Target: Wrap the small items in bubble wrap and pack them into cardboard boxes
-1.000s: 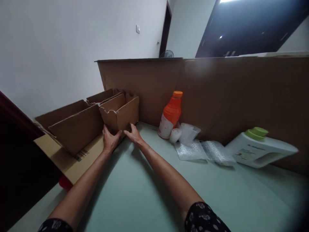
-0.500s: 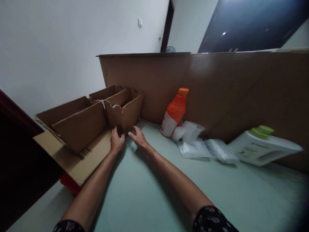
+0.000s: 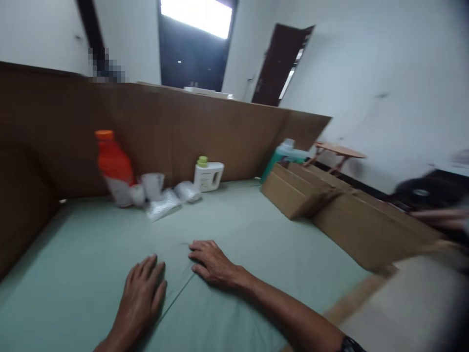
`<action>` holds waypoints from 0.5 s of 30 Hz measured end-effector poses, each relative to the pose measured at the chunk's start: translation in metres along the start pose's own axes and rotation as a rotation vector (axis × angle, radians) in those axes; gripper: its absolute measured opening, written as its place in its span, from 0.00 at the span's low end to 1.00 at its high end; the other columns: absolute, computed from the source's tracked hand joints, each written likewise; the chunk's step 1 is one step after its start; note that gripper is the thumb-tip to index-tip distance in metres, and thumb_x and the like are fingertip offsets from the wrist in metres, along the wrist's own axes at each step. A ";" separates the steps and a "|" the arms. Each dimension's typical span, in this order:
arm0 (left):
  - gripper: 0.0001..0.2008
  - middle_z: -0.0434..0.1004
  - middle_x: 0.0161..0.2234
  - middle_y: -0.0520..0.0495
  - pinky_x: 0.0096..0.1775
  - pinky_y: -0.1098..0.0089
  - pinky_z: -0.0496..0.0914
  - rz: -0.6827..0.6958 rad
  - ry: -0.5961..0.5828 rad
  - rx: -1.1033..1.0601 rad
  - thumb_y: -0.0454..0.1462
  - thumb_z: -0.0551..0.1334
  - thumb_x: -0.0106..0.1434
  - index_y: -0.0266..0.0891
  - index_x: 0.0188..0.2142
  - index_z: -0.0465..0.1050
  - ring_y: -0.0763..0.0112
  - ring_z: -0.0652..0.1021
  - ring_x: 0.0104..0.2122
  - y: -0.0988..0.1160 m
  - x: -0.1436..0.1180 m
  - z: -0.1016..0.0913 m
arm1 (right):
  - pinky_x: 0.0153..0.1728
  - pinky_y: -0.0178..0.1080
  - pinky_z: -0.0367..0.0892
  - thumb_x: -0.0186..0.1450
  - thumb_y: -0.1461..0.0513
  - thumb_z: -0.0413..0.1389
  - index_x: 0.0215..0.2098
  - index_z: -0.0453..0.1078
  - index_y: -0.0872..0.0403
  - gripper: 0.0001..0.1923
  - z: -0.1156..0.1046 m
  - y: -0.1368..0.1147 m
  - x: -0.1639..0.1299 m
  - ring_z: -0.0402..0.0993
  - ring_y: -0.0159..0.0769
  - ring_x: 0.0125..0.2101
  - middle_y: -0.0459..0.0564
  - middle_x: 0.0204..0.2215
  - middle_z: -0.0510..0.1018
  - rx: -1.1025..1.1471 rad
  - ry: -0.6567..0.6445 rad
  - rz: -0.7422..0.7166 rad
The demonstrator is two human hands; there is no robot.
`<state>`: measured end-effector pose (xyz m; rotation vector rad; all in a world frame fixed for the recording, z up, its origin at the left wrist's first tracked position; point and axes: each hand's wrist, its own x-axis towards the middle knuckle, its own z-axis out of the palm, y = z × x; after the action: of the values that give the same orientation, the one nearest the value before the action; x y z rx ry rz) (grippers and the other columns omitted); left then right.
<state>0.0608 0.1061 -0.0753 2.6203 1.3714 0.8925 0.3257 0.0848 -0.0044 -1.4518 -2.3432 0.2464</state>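
My left hand (image 3: 141, 296) lies palm down on the pale green cloth (image 3: 91, 254), fingers loosely stretched. To its right my right hand (image 3: 212, 264) also rests on the cloth, fingers apart and nothing in them. A crease or seam in the cloth runs between the two hands. Beyond them stand an orange bottle (image 3: 114, 166) with a white lower part and a white jug (image 3: 208, 177) with a green cap. Clear bubble-wrap pieces (image 3: 163, 204) and a small white object (image 3: 137, 194) lie between these.
A cardboard wall (image 3: 190, 127) runs along the back, with another cardboard panel (image 3: 22, 205) at left. Open cardboard boxes (image 3: 370, 225) line the right side, a teal container (image 3: 273, 164) behind them. A wooden stool (image 3: 342, 149) and a blurred person's arm (image 3: 439, 217) are farther right.
The view has swung to the right. Both hands have left the divided cardboard box at the left corner and now lie on the cloth nearer to me.
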 end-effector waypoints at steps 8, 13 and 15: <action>0.24 0.75 0.58 0.40 0.50 0.49 0.75 0.370 0.039 -0.027 0.42 0.60 0.64 0.47 0.59 0.71 0.50 0.78 0.54 0.062 -0.004 0.038 | 0.61 0.61 0.51 0.66 0.64 0.58 0.49 0.74 0.59 0.14 -0.198 0.174 -0.090 0.56 0.58 0.66 0.67 0.60 0.70 -0.318 0.594 0.562; 0.24 0.77 0.56 0.41 0.46 0.52 0.79 0.350 0.057 -0.008 0.42 0.61 0.63 0.49 0.59 0.70 0.51 0.80 0.52 0.062 -0.003 0.028 | 0.51 0.49 0.66 0.72 0.56 0.53 0.37 0.74 0.58 0.15 -0.269 0.239 -0.102 0.75 0.41 0.49 0.53 0.41 0.79 -0.313 0.675 0.691; 0.23 0.78 0.55 0.41 0.45 0.53 0.80 0.331 0.062 -0.009 0.43 0.62 0.63 0.50 0.58 0.71 0.51 0.80 0.51 0.064 -0.004 0.026 | 0.46 0.46 0.68 0.70 0.56 0.56 0.29 0.74 0.56 0.15 -0.268 0.241 -0.105 0.78 0.40 0.41 0.48 0.30 0.79 -0.298 0.634 0.669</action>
<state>0.1192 0.0701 -0.0799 2.8855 0.9534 1.0167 0.6737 0.0888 0.1367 -2.0466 -1.3857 -0.3662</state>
